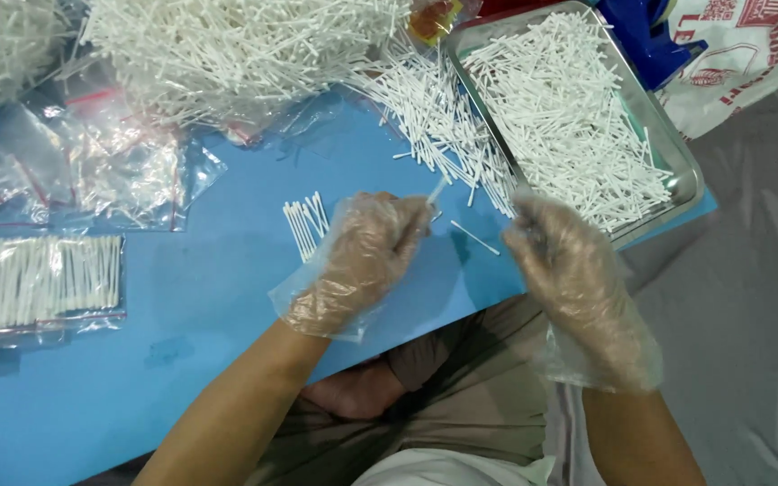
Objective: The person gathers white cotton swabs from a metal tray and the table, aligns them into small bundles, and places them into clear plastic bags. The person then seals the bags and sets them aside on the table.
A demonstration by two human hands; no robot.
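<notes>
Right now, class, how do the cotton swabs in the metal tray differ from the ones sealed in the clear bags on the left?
The swabs in the metal tray lie loose and uncovered; the bagged swabs are sealed in clear plastic.
The tray swabs point in many directions; the bagged swabs stand side by side in a neat row.
The tray swabs form a large heap; each bag holds a small batch.
Both are thin white sticks resting above the blue table.

The right hand (569,270) is motion-blurred, so what its grip holds is unclear.
</notes>
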